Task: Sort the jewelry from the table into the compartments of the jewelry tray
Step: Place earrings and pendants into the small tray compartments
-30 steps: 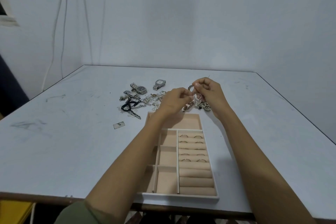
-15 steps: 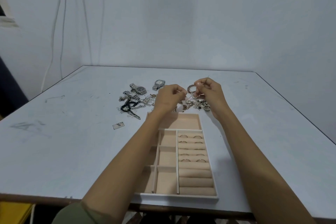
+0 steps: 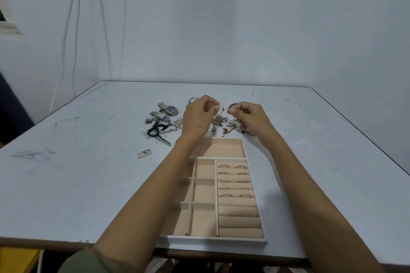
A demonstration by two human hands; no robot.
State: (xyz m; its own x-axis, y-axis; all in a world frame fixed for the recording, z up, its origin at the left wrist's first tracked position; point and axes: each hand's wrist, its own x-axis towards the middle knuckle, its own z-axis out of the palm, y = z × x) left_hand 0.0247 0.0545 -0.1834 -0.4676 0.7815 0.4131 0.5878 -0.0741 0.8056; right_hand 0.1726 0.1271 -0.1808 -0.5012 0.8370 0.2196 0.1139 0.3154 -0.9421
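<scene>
A beige jewelry tray (image 3: 255, 238) lies at the table's near edge, with several rings (image 3: 224, 165) slotted between the rolls on its right side. Beyond its far end lies a tangled pile of chains and bracelets (image 3: 218, 122). Both hands hover over that pile. My left hand (image 3: 197, 115) and my right hand (image 3: 251, 116) each pinch one end of a thin chain (image 3: 222, 108), held between them above the pile. Its links hang down into the tangle. A ring-like piece (image 3: 233, 104) shows just above my right fingers.
Two watches (image 3: 170, 109) and dark-corded pieces (image 3: 156, 129) lie left of the pile; a third watch (image 3: 192, 100) peeks out behind my left hand. A small flat tag (image 3: 144, 153) sits left of the tray. The table's right edge (image 3: 363, 137) runs diagonally.
Both hands rose off the pile and drew apart, lifting the thin chain and stretching it between them.
</scene>
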